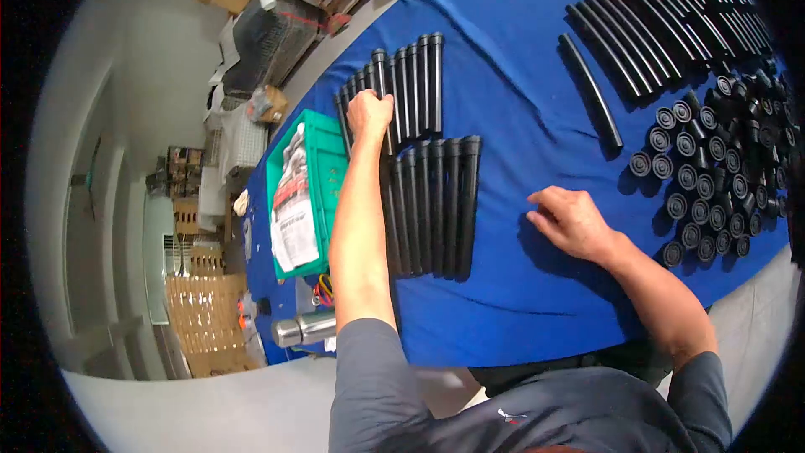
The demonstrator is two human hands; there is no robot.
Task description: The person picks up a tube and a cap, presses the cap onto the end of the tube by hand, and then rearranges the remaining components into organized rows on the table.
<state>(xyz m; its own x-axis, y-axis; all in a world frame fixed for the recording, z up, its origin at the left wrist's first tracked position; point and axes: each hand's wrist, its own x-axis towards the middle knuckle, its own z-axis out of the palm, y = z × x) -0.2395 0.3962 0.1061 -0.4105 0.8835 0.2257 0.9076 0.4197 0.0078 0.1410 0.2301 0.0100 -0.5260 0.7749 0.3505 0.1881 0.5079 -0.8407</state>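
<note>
My left hand (369, 113) reaches over the upper row of capped black tubes (436, 84), its fingers closed on one of the tubes. A nearer row of capped black tubes (453, 210) lies below it on the blue cloth. My right hand (570, 220) is above the cloth to the right of these rows, fingers bent and apart, holding nothing. A single black tube (592, 92) lies further up, between my right hand and the stacked plain tubes (629, 38). Many round black caps (688, 176) stand and lie to the right of my right hand.
A green crate (323, 159) with printed paper sits left of the tubes. Below it, a steel bottle (303, 329) lies near the edge of the blue table (503, 310). Cardboard boxes (210, 310) and wrapped goods stand on the floor beyond.
</note>
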